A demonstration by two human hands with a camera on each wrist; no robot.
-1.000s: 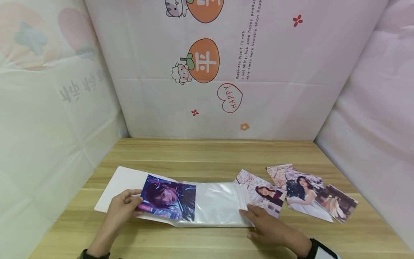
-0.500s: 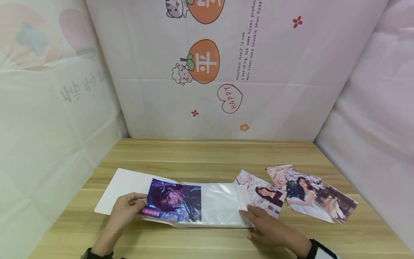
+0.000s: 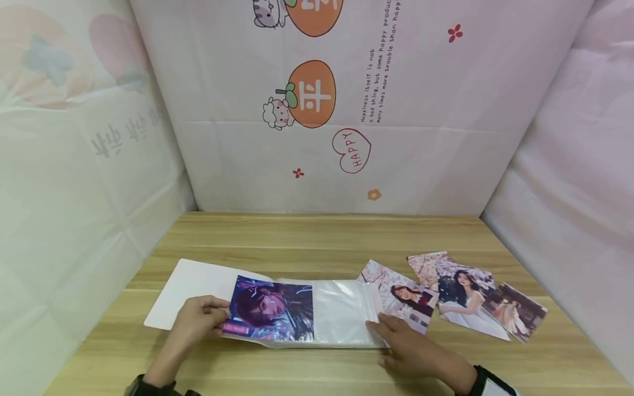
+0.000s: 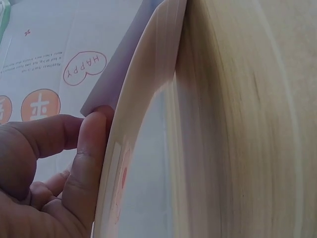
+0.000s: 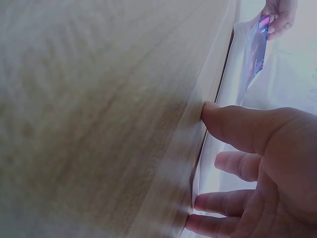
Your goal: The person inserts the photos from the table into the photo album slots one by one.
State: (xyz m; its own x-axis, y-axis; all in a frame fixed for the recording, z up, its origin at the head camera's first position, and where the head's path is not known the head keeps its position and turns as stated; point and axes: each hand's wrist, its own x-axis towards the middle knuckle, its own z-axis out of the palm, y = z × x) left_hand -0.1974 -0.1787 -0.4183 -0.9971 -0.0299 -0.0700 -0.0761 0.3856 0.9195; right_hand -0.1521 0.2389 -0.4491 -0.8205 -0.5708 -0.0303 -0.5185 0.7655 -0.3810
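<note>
A photo album lies open, its white cover [image 3: 198,280] folded out to the left and a clear sleeve page [image 3: 344,311] on the right. My left hand [image 3: 195,322] pinches the left edge of a purple-blue portrait photo [image 3: 272,308], whose right part lies under the clear plastic. In the left wrist view thumb and forefinger of the left hand [image 4: 64,163] hold the photo's corner just above the raised cover. My right hand [image 3: 413,344] rests on the album's lower right corner; the right wrist view shows its fingers [image 5: 225,202] fairly straight along the album's edge.
One cherry-blossom portrait photo [image 3: 408,297] lies partly beneath the album's right end. Several more photos [image 3: 465,294] overlap farther right on the wooden table [image 3: 337,236]. White printed cloth [image 3: 238,159] walls the back and both sides.
The left hand has moved a little right, sliding the photo farther right along the clear sleeve. The right hand has stayed in place.
</note>
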